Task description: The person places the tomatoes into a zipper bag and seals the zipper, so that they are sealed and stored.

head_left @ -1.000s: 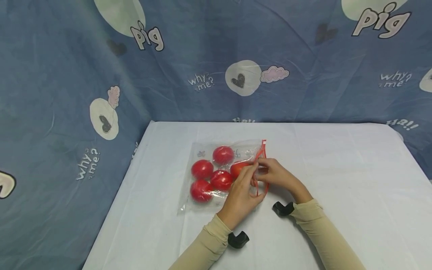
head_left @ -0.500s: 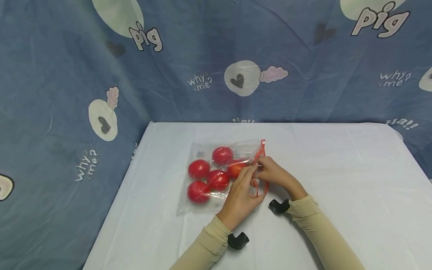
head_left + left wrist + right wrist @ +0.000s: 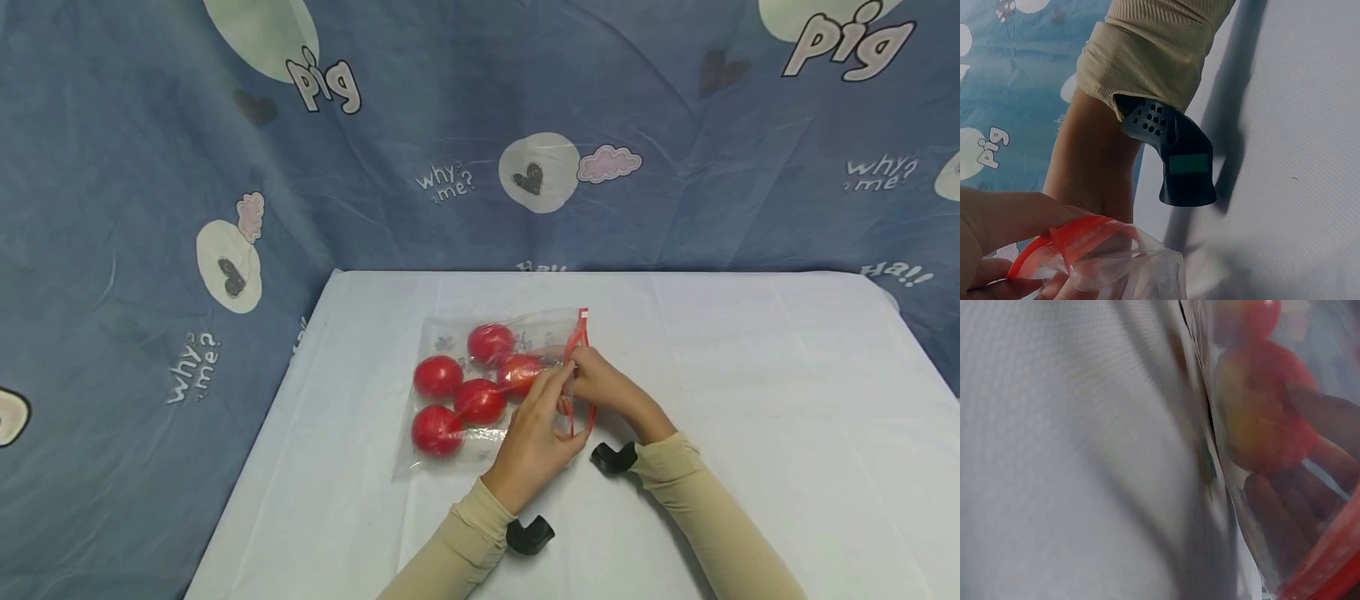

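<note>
A clear zip bag (image 3: 582, 330) with a red rim lies on the white table, its mouth turned right. Several red apple-like fruits (image 3: 438, 377) lie inside. My left hand (image 3: 528, 446) pinches the red rim between thumb and fingers, holding the mouth apart; the left wrist view shows the rim (image 3: 1088, 231) in that grip. Through the mouth reaches my right hand (image 3: 600, 379), its fingertips inside the bag. In the right wrist view its rather straight, spread fingers (image 3: 1329, 415) touch a red-and-yellow fruit (image 3: 1266, 406). The left hand partly hides the right fingers in the head view.
A white cloth covers the table (image 3: 750, 375). Behind and to the left hangs a blue printed curtain (image 3: 375, 208). A black curved wrist mount (image 3: 529, 535) sticks out of the left sleeve, another black mount (image 3: 613, 458) out of the right.
The fruits have slid left inside the bag, away from its mouth. My right hand has moved slightly left, deeper into the bag. The left hand keeps its hold on the rim.
</note>
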`<act>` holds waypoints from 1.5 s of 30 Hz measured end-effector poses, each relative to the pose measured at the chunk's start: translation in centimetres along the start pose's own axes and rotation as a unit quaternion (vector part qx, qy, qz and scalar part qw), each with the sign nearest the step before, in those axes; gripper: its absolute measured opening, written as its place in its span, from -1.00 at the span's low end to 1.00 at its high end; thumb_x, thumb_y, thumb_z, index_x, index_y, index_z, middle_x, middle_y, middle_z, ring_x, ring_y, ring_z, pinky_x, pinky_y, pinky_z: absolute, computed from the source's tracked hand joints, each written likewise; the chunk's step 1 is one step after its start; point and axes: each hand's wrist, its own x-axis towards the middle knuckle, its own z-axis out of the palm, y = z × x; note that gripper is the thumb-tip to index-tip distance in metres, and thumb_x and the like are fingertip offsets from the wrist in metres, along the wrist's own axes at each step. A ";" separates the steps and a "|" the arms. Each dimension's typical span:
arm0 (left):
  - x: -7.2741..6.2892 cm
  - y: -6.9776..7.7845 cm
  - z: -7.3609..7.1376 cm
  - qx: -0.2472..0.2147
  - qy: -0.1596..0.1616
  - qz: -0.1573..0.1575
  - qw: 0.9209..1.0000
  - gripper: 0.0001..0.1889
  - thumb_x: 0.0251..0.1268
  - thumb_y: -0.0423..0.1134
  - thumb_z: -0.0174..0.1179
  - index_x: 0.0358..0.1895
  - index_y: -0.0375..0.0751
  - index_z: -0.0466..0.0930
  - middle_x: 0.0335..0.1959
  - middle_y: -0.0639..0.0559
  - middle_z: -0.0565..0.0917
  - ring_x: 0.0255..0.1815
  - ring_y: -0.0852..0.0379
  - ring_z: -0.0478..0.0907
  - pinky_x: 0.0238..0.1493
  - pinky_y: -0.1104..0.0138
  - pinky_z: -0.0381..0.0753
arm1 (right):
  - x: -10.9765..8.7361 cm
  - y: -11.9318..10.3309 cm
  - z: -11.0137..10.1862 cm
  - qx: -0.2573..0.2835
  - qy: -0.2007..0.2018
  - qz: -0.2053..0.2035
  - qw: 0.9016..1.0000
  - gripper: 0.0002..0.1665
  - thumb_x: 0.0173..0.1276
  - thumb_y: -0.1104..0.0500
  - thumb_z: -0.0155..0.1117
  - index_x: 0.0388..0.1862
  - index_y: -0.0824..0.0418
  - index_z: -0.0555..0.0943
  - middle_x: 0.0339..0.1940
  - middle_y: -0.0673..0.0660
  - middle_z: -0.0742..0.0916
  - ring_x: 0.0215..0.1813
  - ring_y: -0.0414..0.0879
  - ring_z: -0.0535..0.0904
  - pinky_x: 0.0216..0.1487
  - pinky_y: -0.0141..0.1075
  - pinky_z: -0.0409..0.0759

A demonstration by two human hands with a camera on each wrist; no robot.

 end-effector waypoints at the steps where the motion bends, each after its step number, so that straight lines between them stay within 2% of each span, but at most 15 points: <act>1: 0.0 0.0 0.0 -0.003 -0.001 0.000 1.000 -0.08 0.06 -0.40 0.53 0.55 -0.15 0.30 0.37 0.01 0.49 -0.10 0.13 0.65 -0.31 0.63 0.67 | 0.0 0.0 0.0 -0.001 0.003 -0.002 1.000 -0.90 -0.04 0.45 0.17 -0.52 0.39 0.62 -0.62 -0.02 0.54 -0.51 -0.25 0.31 -0.45 -0.42 0.33; 5: 0.0 0.0 0.2 -0.007 -0.002 0.002 1.000 -0.09 0.07 -0.40 0.53 0.55 -0.16 0.30 0.37 0.01 0.49 -0.09 0.13 0.64 -0.30 0.63 0.67 | -0.1 0.1 0.0 -0.008 0.007 -0.014 1.000 -0.92 -0.03 0.44 0.15 -0.56 0.39 0.60 -0.66 -0.06 0.46 -0.55 -0.29 0.25 -0.48 -0.41 0.27; 9: 0.1 0.1 0.1 -0.006 -0.002 -0.002 1.000 -0.09 0.07 -0.40 0.54 0.54 -0.16 0.31 0.31 0.02 0.51 -0.09 0.13 0.63 -0.30 0.65 0.65 | 0.1 -0.1 0.0 -0.007 -0.002 -0.020 1.000 -0.67 0.00 0.42 0.14 -0.25 0.42 0.74 -0.43 0.16 0.76 -0.47 -0.26 0.38 -0.38 -0.44 0.40; 12: 0.1 0.1 0.1 -0.005 -0.003 -0.004 1.000 -0.10 0.07 -0.40 0.53 0.54 -0.16 0.31 0.29 0.02 0.51 -0.10 0.12 0.64 -0.29 0.63 0.67 | 0.2 -0.1 0.0 -0.001 -0.004 -0.026 1.000 -0.44 0.01 0.44 0.14 0.05 0.41 0.74 -0.17 0.25 0.83 -0.44 -0.25 0.41 -0.33 -0.44 0.43; 14: 0.1 0.1 0.1 -0.003 -0.004 -0.004 1.000 -0.10 0.07 -0.41 0.53 0.54 -0.16 0.31 0.32 0.02 0.50 -0.12 0.12 0.65 -0.27 0.58 0.70 | 0.2 -0.1 0.0 0.001 -0.005 -0.023 1.000 -0.56 0.01 0.44 0.14 -0.11 0.44 0.76 -0.32 0.25 0.81 -0.50 -0.28 0.35 -0.40 -0.43 0.39; 17: 0.1 0.1 0.0 -0.003 -0.005 -0.003 1.000 -0.10 0.07 -0.42 0.52 0.54 -0.17 0.31 0.35 0.02 0.49 -0.13 0.10 0.66 -0.26 0.54 0.73 | 0.2 0.0 0.1 0.003 -0.001 -0.022 1.000 -0.60 0.00 0.46 0.15 -0.18 0.44 0.77 -0.35 0.24 0.80 -0.51 -0.28 0.34 -0.40 -0.43 0.38; 22: 0.1 0.2 0.1 -0.006 -0.006 -0.006 1.000 -0.10 0.07 -0.43 0.52 0.54 -0.17 0.31 0.32 0.02 0.50 -0.13 0.08 0.65 -0.27 0.56 0.72 | 0.1 0.2 0.0 0.000 -0.001 -0.018 1.000 -0.50 0.00 0.47 0.16 -0.03 0.43 0.76 -0.14 0.28 0.83 -0.45 -0.23 0.40 -0.33 -0.42 0.41; 23: 0.1 0.2 0.1 -0.008 -0.007 -0.008 1.000 -0.10 0.07 -0.43 0.52 0.54 -0.17 0.31 0.32 0.02 0.50 -0.14 0.07 0.66 -0.28 0.58 0.71 | 0.1 0.2 0.0 0.000 -0.003 -0.018 1.000 -0.55 0.00 0.46 0.16 -0.10 0.44 0.77 -0.21 0.29 0.82 -0.47 -0.24 0.38 -0.35 -0.42 0.39; 26: 0.2 0.2 0.1 -0.008 -0.008 -0.009 1.000 -0.11 0.07 -0.42 0.52 0.53 -0.17 0.32 0.31 0.01 0.51 -0.14 0.08 0.65 -0.28 0.60 0.69 | 0.1 0.2 0.0 0.004 -0.003 -0.020 1.000 -0.56 -0.02 0.47 0.16 -0.12 0.45 0.77 -0.16 0.31 0.82 -0.47 -0.24 0.39 -0.36 -0.43 0.39; 30: 0.2 0.2 0.2 -0.002 -0.006 -0.009 1.000 -0.11 0.07 -0.40 0.53 0.53 -0.17 0.33 0.26 0.01 0.52 -0.12 0.12 0.62 -0.29 0.59 0.69 | 0.1 0.4 0.0 0.004 0.000 -0.032 0.999 -0.42 -0.01 0.48 0.13 0.05 0.43 0.73 -0.12 0.29 0.83 -0.42 -0.25 0.40 -0.33 -0.45 0.40; 33: 0.2 0.2 0.2 -0.003 -0.005 -0.009 1.000 -0.12 0.08 -0.40 0.54 0.52 -0.18 0.33 0.24 0.00 0.53 -0.09 0.13 0.60 -0.29 0.57 0.70 | 0.2 0.4 0.1 0.004 0.002 -0.033 0.999 -0.43 -0.01 0.48 0.12 0.04 0.44 0.73 -0.26 0.27 0.83 -0.44 -0.25 0.36 -0.37 -0.44 0.37; 35: 0.2 0.2 0.2 -0.004 -0.005 -0.008 1.000 -0.12 0.08 -0.39 0.53 0.52 -0.18 0.33 0.25 0.00 0.53 -0.08 0.13 0.61 -0.28 0.55 0.72 | 0.2 0.4 0.1 0.010 0.002 -0.028 1.000 -0.52 -0.03 0.47 0.12 -0.09 0.47 0.76 -0.31 0.27 0.82 -0.47 -0.23 0.34 -0.40 -0.43 0.33; 38: 0.2 0.2 0.2 -0.005 -0.004 -0.007 1.000 -0.12 0.08 -0.40 0.53 0.52 -0.18 0.33 0.28 -0.01 0.52 -0.07 0.12 0.61 -0.28 0.50 0.75 | 0.3 0.4 0.1 0.012 0.000 -0.027 1.000 -0.51 -0.01 0.46 0.13 -0.07 0.46 0.76 -0.20 0.29 0.83 -0.42 -0.21 0.41 -0.35 -0.46 0.39; 41: 0.2 0.2 0.2 -0.006 -0.004 -0.007 1.000 -0.13 0.08 -0.40 0.53 0.52 -0.18 0.34 0.28 -0.01 0.52 -0.07 0.13 0.61 -0.28 0.50 0.74 | 0.3 0.5 0.1 0.010 -0.003 -0.035 0.999 -0.39 0.00 0.47 0.13 0.12 0.41 0.71 -0.03 0.28 0.83 -0.31 -0.21 0.48 -0.24 -0.48 0.46; 45: 0.2 0.1 0.2 -0.002 -0.003 -0.005 1.000 -0.12 0.07 -0.39 0.54 0.52 -0.18 0.34 0.27 0.01 0.53 -0.07 0.14 0.60 -0.30 0.59 0.68 | 0.3 0.5 0.1 0.013 -0.005 -0.040 0.999 -0.36 -0.01 0.47 0.12 0.14 0.41 0.70 -0.03 0.28 0.83 -0.32 -0.22 0.46 -0.25 -0.47 0.44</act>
